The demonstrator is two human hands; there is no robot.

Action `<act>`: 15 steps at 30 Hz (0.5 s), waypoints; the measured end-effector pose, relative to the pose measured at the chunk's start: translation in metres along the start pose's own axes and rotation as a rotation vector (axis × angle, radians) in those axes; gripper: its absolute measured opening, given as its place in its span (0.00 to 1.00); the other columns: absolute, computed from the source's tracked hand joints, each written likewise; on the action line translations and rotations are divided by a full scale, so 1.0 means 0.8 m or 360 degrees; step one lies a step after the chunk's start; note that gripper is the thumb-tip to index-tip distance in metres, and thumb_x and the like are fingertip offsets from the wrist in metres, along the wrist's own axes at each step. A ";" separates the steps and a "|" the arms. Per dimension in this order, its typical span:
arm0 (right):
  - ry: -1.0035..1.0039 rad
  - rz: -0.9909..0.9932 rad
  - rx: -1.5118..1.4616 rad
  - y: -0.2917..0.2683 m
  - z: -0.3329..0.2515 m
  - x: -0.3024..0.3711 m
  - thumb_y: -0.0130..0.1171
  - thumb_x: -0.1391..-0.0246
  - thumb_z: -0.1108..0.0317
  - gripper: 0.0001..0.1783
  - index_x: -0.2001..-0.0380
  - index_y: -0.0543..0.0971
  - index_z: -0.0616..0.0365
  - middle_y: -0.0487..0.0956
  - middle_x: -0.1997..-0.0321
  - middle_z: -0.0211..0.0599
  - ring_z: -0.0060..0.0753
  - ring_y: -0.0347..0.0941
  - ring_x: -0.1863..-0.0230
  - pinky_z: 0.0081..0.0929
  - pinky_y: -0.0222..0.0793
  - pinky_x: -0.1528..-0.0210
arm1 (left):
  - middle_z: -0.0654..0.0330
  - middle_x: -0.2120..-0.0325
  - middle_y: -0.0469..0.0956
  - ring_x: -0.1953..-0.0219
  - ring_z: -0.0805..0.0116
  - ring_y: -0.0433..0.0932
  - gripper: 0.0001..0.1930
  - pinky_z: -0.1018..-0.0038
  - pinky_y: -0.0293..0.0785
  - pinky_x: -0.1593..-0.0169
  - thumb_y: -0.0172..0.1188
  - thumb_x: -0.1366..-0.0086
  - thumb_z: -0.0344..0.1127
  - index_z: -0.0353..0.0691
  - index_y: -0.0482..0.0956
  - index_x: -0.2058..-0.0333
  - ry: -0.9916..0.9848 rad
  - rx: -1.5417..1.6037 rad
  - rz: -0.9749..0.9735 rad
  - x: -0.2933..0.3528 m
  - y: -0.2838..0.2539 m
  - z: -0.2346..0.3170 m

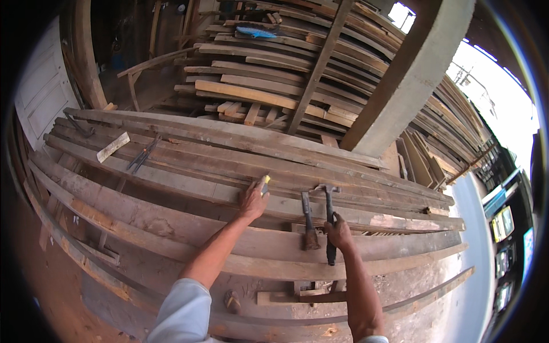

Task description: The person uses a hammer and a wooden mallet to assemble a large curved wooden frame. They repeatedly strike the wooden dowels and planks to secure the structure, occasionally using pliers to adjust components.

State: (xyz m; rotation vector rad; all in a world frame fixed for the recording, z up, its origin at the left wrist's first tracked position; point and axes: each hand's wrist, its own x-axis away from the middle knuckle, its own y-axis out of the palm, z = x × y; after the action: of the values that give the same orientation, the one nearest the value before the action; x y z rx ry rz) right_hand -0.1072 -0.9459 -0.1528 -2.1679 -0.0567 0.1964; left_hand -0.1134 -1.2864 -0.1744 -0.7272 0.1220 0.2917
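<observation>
My left hand (253, 204) is closed over the boards around a small yellow and dark object (265, 179), whose kind I cannot make out. To the right, my right hand (339, 231) grips the black handle of a claw hammer (329, 201), its metal head pointing away from me. Beside the hammer lies another tool with a dark handle and a rusty, broad end (309, 223). Long weathered planks (171, 163) stretch across beneath both hands. Farther left on them rest a pair of long-handled pincers (144, 154) and a short pale wood block (113, 147).
A dark metal tool (79, 124) lies at the planks' far left end. Behind stands a tall lumber stack (257, 74) and a slanting concrete post (412, 80). A loose board (429, 291) runs nearer me. Gaps show between planks. A road (479, 228) with vehicles lies right.
</observation>
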 end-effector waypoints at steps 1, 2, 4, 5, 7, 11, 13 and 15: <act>-0.0048 -0.0028 -0.0069 0.015 -0.005 0.006 0.57 0.41 0.57 0.27 0.51 0.75 0.74 0.83 0.68 0.54 0.44 0.82 0.65 0.39 0.75 0.59 | 0.44 0.42 0.74 0.40 0.43 0.72 0.36 0.56 0.68 0.37 0.65 0.37 0.40 0.44 0.64 0.31 -0.0036 0.0052 -0.0035 0.005 -0.014 -0.007; -0.0094 -0.0054 -0.0134 0.022 -0.009 0.012 0.57 0.40 0.56 0.27 0.51 0.75 0.74 0.83 0.67 0.58 0.49 0.82 0.63 0.42 0.75 0.56 | 0.43 0.42 0.73 0.40 0.43 0.72 0.37 0.56 0.68 0.37 0.66 0.37 0.42 0.45 0.64 0.31 -0.0069 0.0111 -0.0067 0.008 -0.024 -0.009; 0.0088 -0.0142 -0.0447 0.015 -0.034 0.024 0.57 0.38 0.51 0.29 0.52 0.75 0.71 0.83 0.67 0.55 0.47 0.82 0.63 0.41 0.75 0.57 | 0.41 0.41 0.72 0.39 0.41 0.71 0.39 0.55 0.67 0.36 0.67 0.39 0.45 0.43 0.63 0.31 -0.0066 0.0192 -0.0005 0.008 -0.018 -0.017; 0.0318 -0.0219 -0.0696 0.012 -0.051 0.032 0.56 0.36 0.47 0.30 0.53 0.77 0.69 0.83 0.67 0.50 0.40 0.81 0.66 0.37 0.75 0.60 | 0.40 0.40 0.71 0.39 0.40 0.71 0.40 0.55 0.67 0.36 0.68 0.39 0.46 0.42 0.63 0.31 -0.0033 0.0188 0.0099 0.013 -0.017 -0.028; 0.0745 -0.0374 -0.1264 0.018 0.018 0.036 0.53 0.34 0.39 0.33 0.57 0.80 0.65 0.82 0.69 0.39 0.28 0.77 0.70 0.28 0.73 0.65 | 0.39 0.38 0.70 0.36 0.42 0.69 0.41 0.55 0.65 0.34 0.66 0.37 0.50 0.37 0.62 0.31 -0.0002 0.0250 0.0086 0.005 -0.023 -0.017; 0.0909 -0.0251 -0.1297 0.014 -0.022 0.042 0.49 0.35 0.32 0.37 0.63 0.82 0.61 0.81 0.72 0.36 0.28 0.75 0.73 0.26 0.71 0.68 | 0.41 0.35 0.67 0.33 0.46 0.66 0.42 0.56 0.63 0.32 0.61 0.34 0.58 0.34 0.62 0.32 -0.0195 0.0356 0.0036 -0.002 -0.080 -0.030; 0.0888 -0.0256 -0.1174 0.010 -0.006 0.041 0.47 0.35 0.31 0.38 0.65 0.81 0.61 0.81 0.73 0.36 0.27 0.75 0.73 0.25 0.70 0.69 | 0.41 0.36 0.68 0.32 0.47 0.66 0.42 0.57 0.63 0.32 0.59 0.34 0.62 0.36 0.64 0.33 -0.0097 0.0344 0.0148 -0.018 -0.132 -0.068; 0.0847 -0.0222 -0.1144 0.009 -0.009 0.043 0.48 0.33 0.34 0.36 0.65 0.80 0.62 0.80 0.74 0.35 0.27 0.75 0.73 0.25 0.70 0.70 | 0.41 0.42 0.73 0.38 0.43 0.71 0.36 0.54 0.66 0.34 0.59 0.33 0.59 0.35 0.70 0.38 -0.0147 0.0153 0.0465 -0.032 -0.189 -0.118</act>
State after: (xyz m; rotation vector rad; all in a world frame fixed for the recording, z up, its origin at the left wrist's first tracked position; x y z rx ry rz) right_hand -0.0727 -0.9522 -0.1586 -2.8407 0.0326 -0.5671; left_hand -0.0924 -1.4624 -0.1431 -0.5986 0.1540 0.5939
